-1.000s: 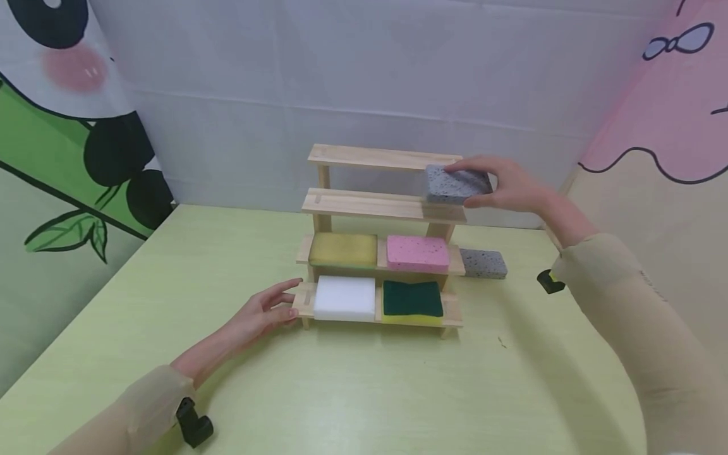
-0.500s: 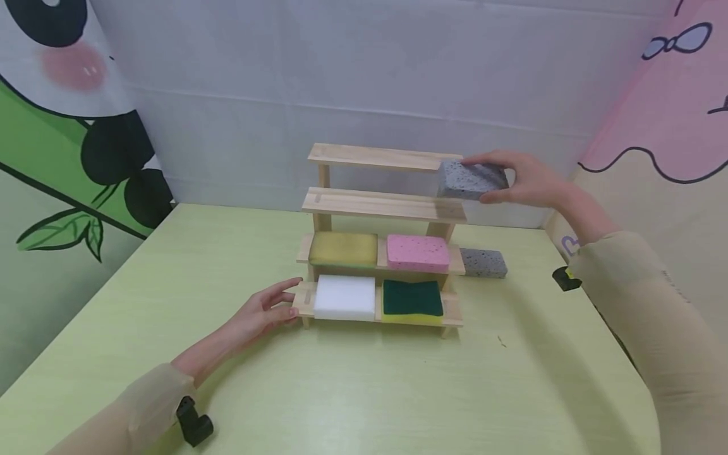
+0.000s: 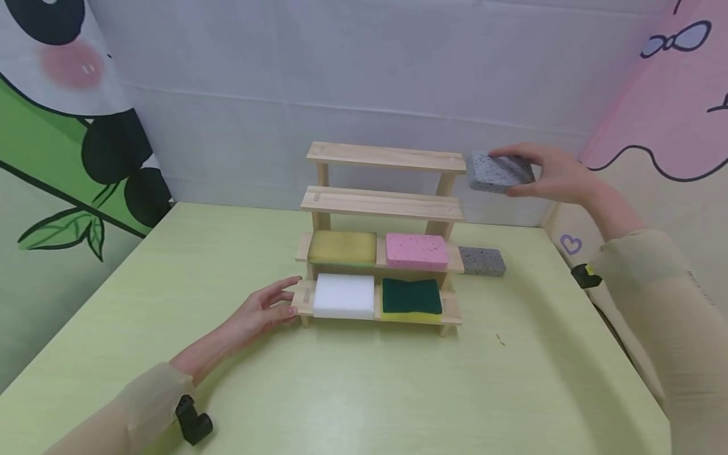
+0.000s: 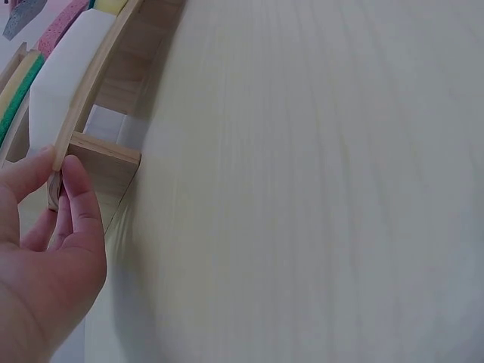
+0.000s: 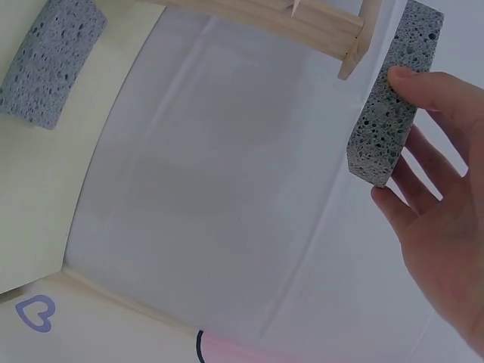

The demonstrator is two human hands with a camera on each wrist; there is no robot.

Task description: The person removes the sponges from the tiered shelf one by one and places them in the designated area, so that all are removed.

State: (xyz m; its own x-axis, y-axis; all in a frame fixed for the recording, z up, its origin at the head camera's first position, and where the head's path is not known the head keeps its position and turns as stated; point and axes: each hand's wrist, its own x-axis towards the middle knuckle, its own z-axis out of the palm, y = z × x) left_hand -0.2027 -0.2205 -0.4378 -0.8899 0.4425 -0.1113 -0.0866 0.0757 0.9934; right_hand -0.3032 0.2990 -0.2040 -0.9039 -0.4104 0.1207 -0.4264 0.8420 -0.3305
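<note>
A four-tier wooden shelf rack (image 3: 387, 157) stands on the table. My left hand (image 3: 261, 316) pinches the left end of its lowest tier, thumb above and fingers below in the left wrist view. Held in the air by my right hand (image 3: 560, 175) is a grey speckled sponge (image 3: 495, 172), just right of the top tier. On the lowest tier lie a white sponge (image 3: 344, 296) and a green-and-yellow scouring sponge (image 3: 412, 298). One tier up are a yellow sponge (image 3: 342, 247) and a pink sponge (image 3: 417, 251). Both upper tiers are bare.
Another grey speckled sponge (image 3: 483, 261) lies on the table (image 3: 364, 392) against the rack's right side. Behind the table hangs a pale cloth (image 3: 284, 76). Printed panels flank it, and the right one (image 3: 643, 126) is close to my right arm.
My right hand has moved right and slightly up with the grey sponge, from in front of the upper tiers to beside the rack. The left hand keeps its place.
</note>
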